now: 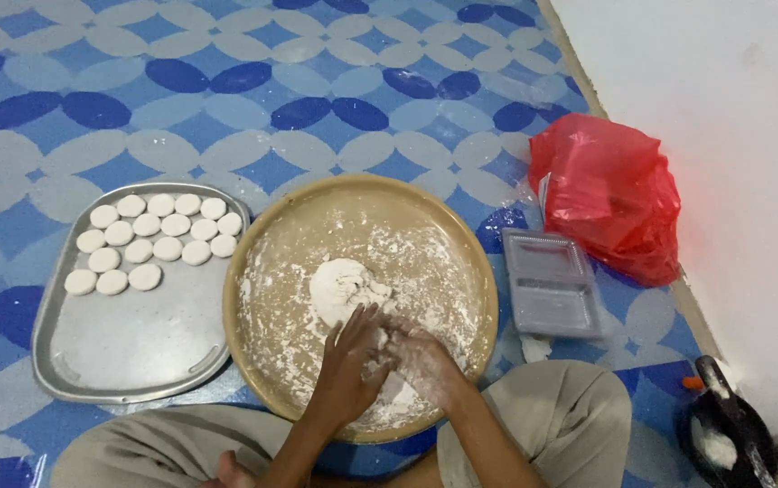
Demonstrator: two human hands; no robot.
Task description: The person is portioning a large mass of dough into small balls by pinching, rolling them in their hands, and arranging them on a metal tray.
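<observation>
Left hand (350,360) and right hand (418,360) are pressed together over the near side of the round floured tray (267,237), both cupped around something pale; whether it is dough cannot be confirmed, since the fingers cover it. A lump of dough (342,286) lies just beyond the fingertips, at the tray's centre.

Risks, as judged:
- Flour-coated hands may lose grip and drop the piece.
- The floured tray butts against the metal tray (136,339); a knock could shift the row of dough discs (156,240).

Unclear: contents of the red bag (608,190), the grey plastic container (552,282), and the black pan (731,434), which is cut off at the frame edge.
</observation>
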